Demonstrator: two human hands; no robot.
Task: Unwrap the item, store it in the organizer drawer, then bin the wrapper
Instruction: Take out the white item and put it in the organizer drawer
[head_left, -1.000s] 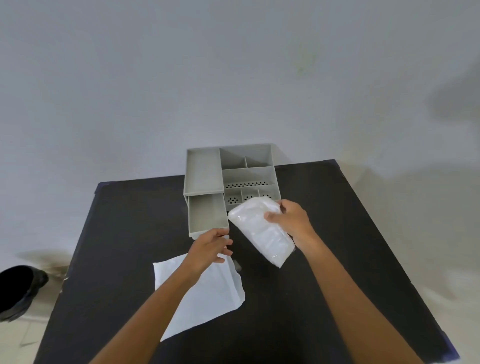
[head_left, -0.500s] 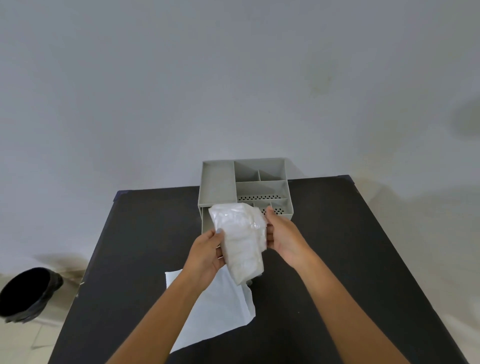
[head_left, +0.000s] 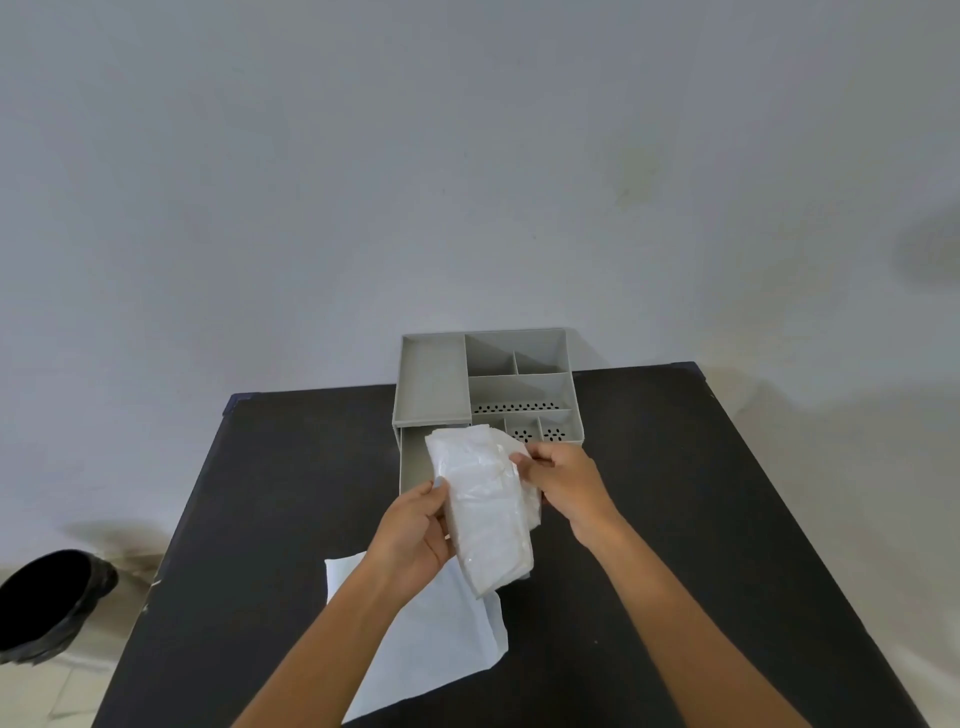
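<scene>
I hold a white item in a clear plastic wrapper (head_left: 485, 512) upright above the table, just in front of the grey organizer (head_left: 485, 384). My left hand (head_left: 415, 535) grips its left edge near the middle. My right hand (head_left: 563, 483) pinches the wrapper at its upper right. The organizer's lower left drawer (head_left: 414, 460) is pulled out, and the wrapped item hides part of it. The drawer's inside looks bare where visible.
A flat white sheet (head_left: 431, 634) lies on the black table (head_left: 260, 519) under my left forearm. A black bin (head_left: 49, 603) stands on the floor at the left, beyond the table edge. A pale wall rises behind the organizer.
My left hand left the drawer front and took hold of the wrapped item. My right hand swung the item left and upright over the drawer. The camera view shifted.
</scene>
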